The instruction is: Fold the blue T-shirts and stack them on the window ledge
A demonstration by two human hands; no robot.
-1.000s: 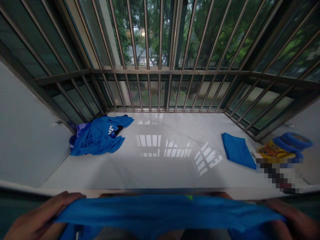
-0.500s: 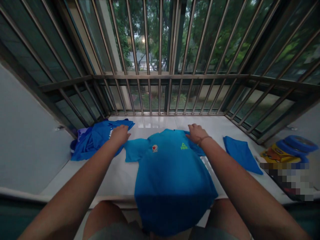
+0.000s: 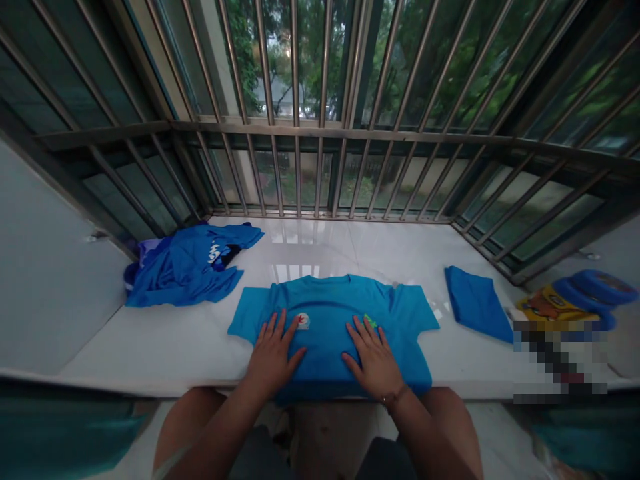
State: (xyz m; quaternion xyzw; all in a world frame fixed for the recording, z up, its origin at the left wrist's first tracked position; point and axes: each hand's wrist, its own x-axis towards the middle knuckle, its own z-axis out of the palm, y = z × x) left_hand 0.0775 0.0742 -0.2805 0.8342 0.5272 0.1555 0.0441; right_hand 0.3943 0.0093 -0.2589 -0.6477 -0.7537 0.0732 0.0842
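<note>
On the white ledge, both hands flat on blue T-shirt.

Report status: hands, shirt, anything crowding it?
Left hand and right hand flat, open on blue T-shirt. Shirt spread face-up on white ledge. Crumpled blue clothes left, folded blue cloth right, both apart.

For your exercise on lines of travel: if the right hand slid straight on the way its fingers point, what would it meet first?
The right hand lies flat on the blue T-shirt, fingers pointing away toward the window bars. It would cross the green logo, then the collar edge, then bare white sill; nothing else seems in line before the bars.
</note>
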